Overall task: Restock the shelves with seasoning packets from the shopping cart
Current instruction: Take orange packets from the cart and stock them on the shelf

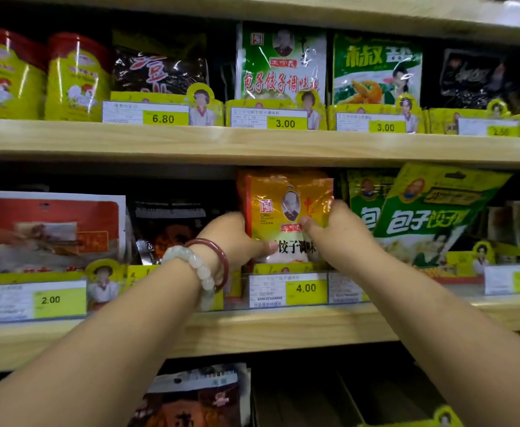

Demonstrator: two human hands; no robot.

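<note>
An orange-gold seasoning packet stands upright on the middle wooden shelf, behind a yellow 4.00 price tag. My left hand, with two bracelets on the wrist, grips the packet's left edge. My right hand pinches its right edge, thumb across the front. The packet's lower part is hidden behind the hands and the tag holder. No shopping cart is in view.
A green packet leans tilted just right of the orange one. Red and dark packets fill the left of the shelf. The upper shelf holds yellow tins and green packets. More packets lie below.
</note>
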